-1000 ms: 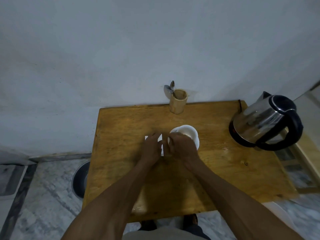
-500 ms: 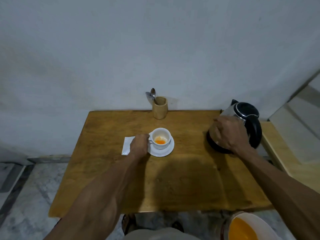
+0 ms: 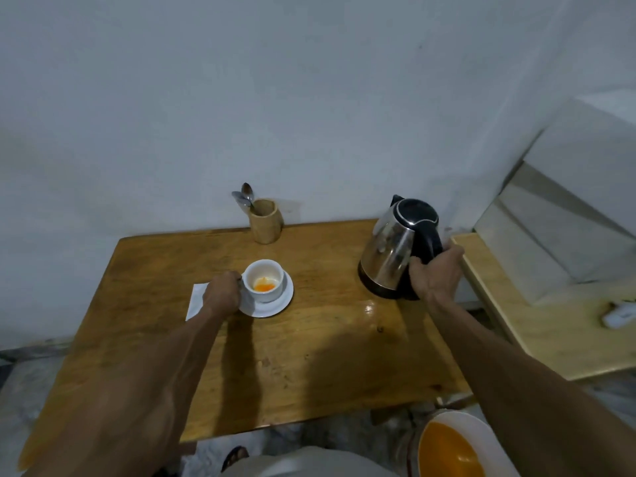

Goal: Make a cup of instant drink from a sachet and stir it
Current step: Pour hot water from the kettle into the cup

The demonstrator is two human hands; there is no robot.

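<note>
A white cup (image 3: 272,293) with orange powder at its bottom stands on a white saucer (image 3: 275,304) in the middle of the wooden table (image 3: 309,356). My left hand (image 3: 222,293) is closed on the cup's handle. A white sachet (image 3: 197,299) lies flat just left of that hand, partly hidden by it. At the table's right end a steel kettle (image 3: 389,259) with a black lid sits tilted, and my right hand (image 3: 435,275) grips its black handle. Spoons (image 3: 245,197) stick out of a wooden holder (image 3: 264,221) at the back edge.
A white wall runs right behind the table. A lower pale wooden surface (image 3: 557,332) to the right carries a small white object (image 3: 619,316). A white bowl of orange liquid (image 3: 451,445) sits low at the bottom right, below the table's front edge.
My right hand has shifted from the kettle's body to its black handle, and the kettle now leans. My left hand stays on the cup's handle. A second ago both hands were together over the cup.
</note>
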